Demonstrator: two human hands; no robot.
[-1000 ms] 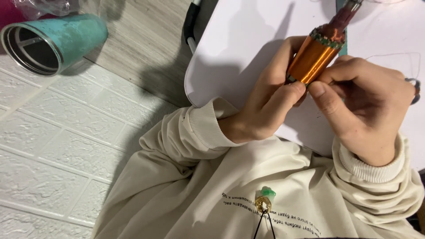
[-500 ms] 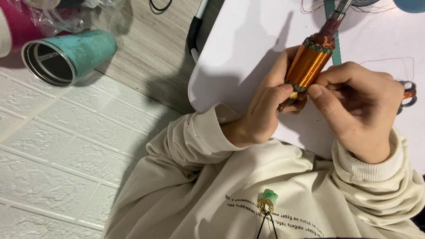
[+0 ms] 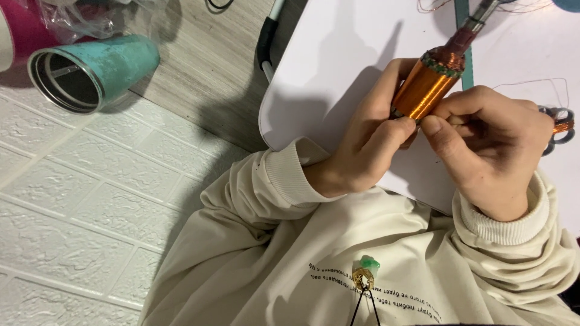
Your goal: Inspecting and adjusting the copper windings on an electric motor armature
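Since a moment ago, both of my hands and the copper coil sit a little lower and nearer to my chest in view, and the teal cup on the floor has drifted downward and rightward as my head tipped; the grip itself looks unchanged. With my left hand I hold the lower end of the coil, thumb curled across its base and fingers wrapped behind it. With my right hand I press my thumb tip against that same lower end, just beside my left thumb, while the other fingers curl in tight; whether they pinch a strand of wire I cannot tell. Tilted up and to the right, the coil hangs over the white table, its dark red shaft pointing to the far edge. Thin loose wire loops on the table past my right hand, and scissor handles peek out behind my knuckles. Beside the teal cup lies a pink cup under crumpled clear plastic. Cream sleeves cover both my wrists.
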